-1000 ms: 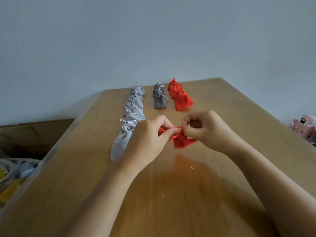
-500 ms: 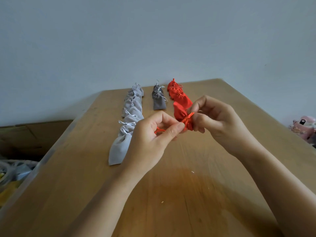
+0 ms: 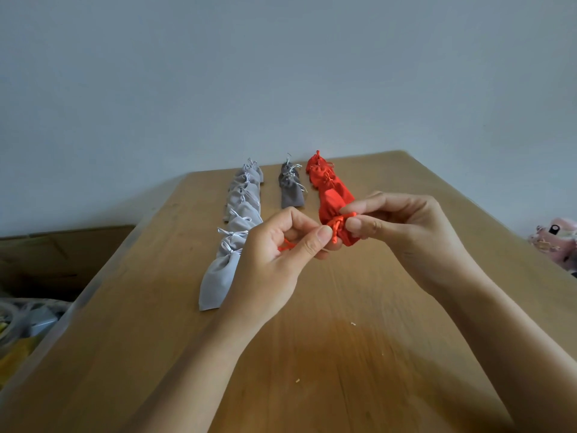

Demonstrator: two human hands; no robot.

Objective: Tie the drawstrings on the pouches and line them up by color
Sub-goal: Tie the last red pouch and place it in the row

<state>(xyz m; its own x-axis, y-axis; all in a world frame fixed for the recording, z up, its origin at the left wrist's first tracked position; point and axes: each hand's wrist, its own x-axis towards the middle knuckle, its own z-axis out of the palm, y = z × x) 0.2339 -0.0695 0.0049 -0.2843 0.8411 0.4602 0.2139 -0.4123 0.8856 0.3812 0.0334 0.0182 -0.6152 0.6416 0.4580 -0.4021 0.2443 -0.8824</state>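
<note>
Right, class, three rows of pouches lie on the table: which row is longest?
The light grey row, leftmost: it reaches much further forward than the dark grey row or red row.

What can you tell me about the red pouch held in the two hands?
The red pouch is small, of soft matte cloth, its neck gathered by a matching red drawstring. It is held above the wooden table, just in front of the row of red pouches. The right hand pinches its neck; the left hand pinches the drawstring, whose end shows under its curled fingers.
</note>
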